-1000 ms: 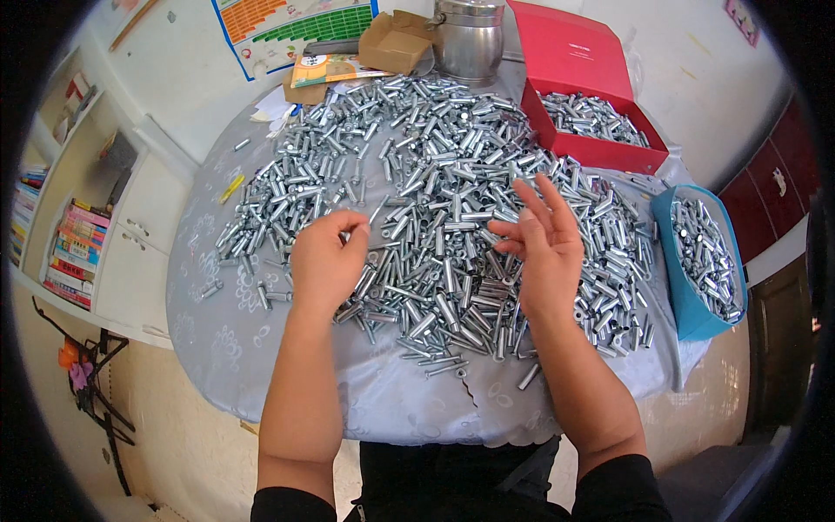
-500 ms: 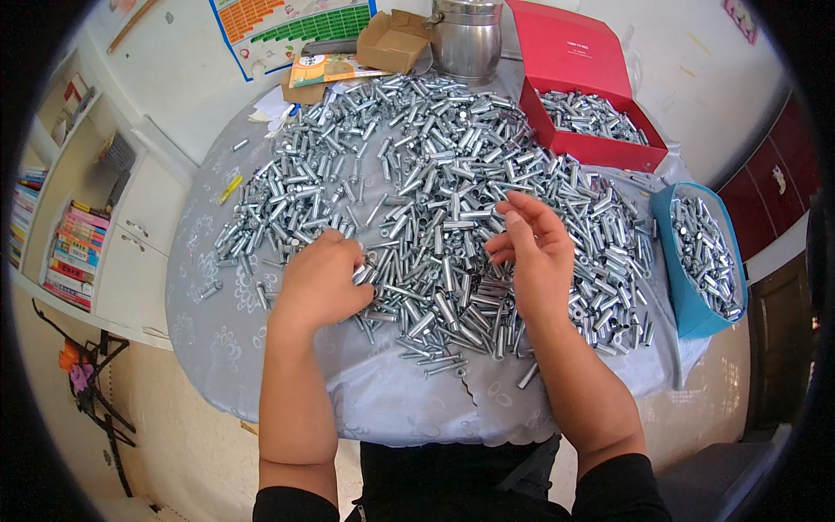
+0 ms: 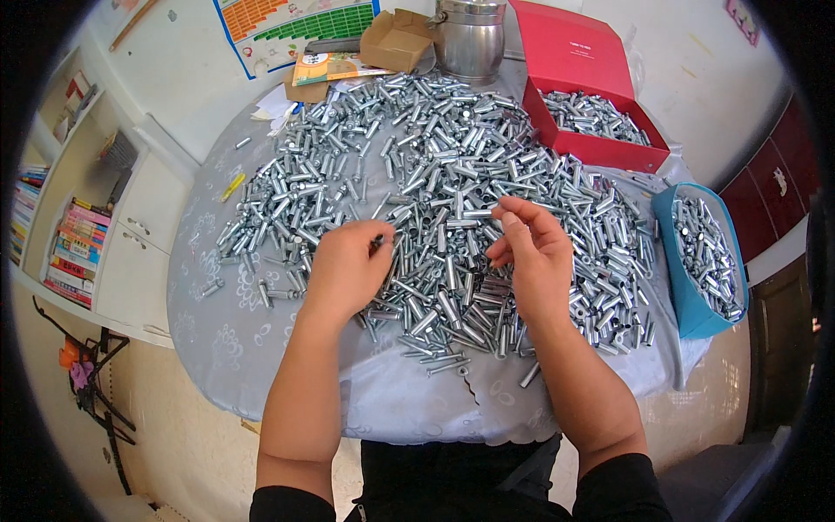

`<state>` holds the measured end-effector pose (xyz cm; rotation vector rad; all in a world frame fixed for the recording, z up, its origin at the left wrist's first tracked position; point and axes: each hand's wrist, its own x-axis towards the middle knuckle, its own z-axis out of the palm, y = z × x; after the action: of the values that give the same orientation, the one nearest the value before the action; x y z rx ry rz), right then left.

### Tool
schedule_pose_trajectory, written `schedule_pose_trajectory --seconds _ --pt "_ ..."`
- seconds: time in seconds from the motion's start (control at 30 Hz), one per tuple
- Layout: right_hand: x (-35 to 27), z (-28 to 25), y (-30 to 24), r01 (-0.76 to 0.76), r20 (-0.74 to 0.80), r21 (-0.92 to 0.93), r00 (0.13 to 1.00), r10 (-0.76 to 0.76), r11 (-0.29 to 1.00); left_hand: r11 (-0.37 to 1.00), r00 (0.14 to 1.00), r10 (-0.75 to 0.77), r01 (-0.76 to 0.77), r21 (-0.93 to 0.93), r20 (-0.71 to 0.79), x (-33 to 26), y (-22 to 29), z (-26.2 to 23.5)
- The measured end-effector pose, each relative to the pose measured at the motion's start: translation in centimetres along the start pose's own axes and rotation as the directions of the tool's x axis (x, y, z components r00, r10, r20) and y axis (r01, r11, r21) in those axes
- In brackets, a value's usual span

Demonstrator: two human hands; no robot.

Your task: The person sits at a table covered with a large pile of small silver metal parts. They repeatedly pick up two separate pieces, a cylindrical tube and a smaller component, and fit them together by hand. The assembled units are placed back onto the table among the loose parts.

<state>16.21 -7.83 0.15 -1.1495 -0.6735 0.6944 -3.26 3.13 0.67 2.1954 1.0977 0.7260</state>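
Observation:
A wide heap of silvery metal sleeves and bolts [image 3: 452,187] covers much of the table. My left hand [image 3: 344,270] hovers over the heap's near left part, back upward, fingers curled toward the thumb; what they pinch, if anything, is hidden. Across from it, my right hand [image 3: 541,265] is held above the right part of the heap, palm turned inward. Its fingers are loosely bent and apart, and no piece shows in them. Between both hands lie loose sleeves [image 3: 448,309] and thin bolts.
A red lidded box [image 3: 600,157] and a blue bin [image 3: 700,326], both filled with similar metal pieces, stand on the right. At the back are a metal pot [image 3: 468,43], a small cardboard box [image 3: 396,42] and a booklet [image 3: 335,68]. A yellow pen-like item [image 3: 232,187] lies left.
My left hand has moved right and slightly away from me, toward the middle of the heap. My right hand has stayed nearly in place.

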Motion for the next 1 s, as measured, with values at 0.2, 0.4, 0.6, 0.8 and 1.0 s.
schedule_pose_trajectory --seconds 0.2,0.4,0.6,0.8,1.0 --pt "-0.5 0.4 -0.9 -0.098 0.104 -0.108 0.989 0.109 0.989 0.562 0.993 -0.041 0.113 -0.819 0.109 0.1 2.3 0.9" --pt "-0.7 0.3 -0.6 -0.091 0.235 -0.260 0.960 0.154 0.961 0.622 0.994 0.032 0.064 -0.781 0.107 -0.8 3.1 2.3" --pt "-0.7 0.3 -0.4 -0.036 0.237 -0.285 0.966 0.107 0.958 0.807 1.000 0.022 -0.005 -0.591 0.021 -0.1 1.2 1.6" --pt "-0.9 0.4 -0.3 -0.050 0.262 -0.271 0.957 0.124 0.961 0.847 0.995 -0.059 0.005 -0.532 -0.084 0.4 0.4 0.4" --pt "-0.8 0.4 -0.4 -0.044 0.249 -0.273 0.962 0.115 0.961 0.970 0.993 0.097 -0.110 0.215 0.072 0.0 -0.6 -1.2"
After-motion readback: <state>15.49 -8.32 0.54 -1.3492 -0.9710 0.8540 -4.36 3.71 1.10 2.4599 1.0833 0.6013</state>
